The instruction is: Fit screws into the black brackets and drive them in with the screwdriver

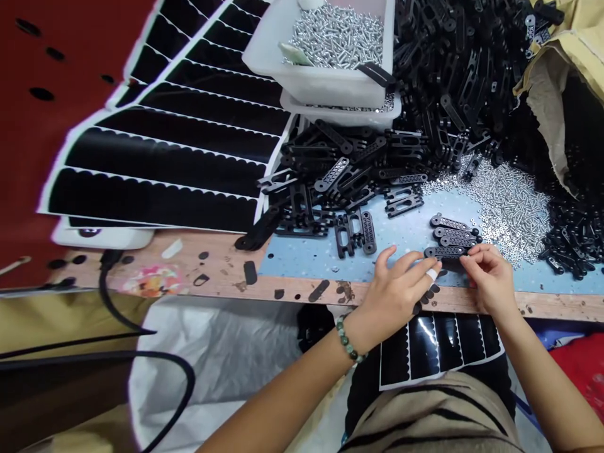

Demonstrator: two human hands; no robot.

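Observation:
Several slim black plastic pieces with a lattice face lie stacked side by side near the front of the blue mat. My left hand, with a white wrap on one finger, has its fingers stretched out. Its fingertips are at the left end of the nearest black piece. At that piece's right end my right hand is closed in a pinch; what is between the fingertips is too small to make out. A small shiny spot shows on the piece beside them. Small black bits lie partly hidden under my left fingers.
Loose screws and nuts are heaped behind my right hand, with small black parts to their right. Black plastic pieces pile up behind. A white tub holds screws. Black sticker sheets lie left; a torn sack stands right.

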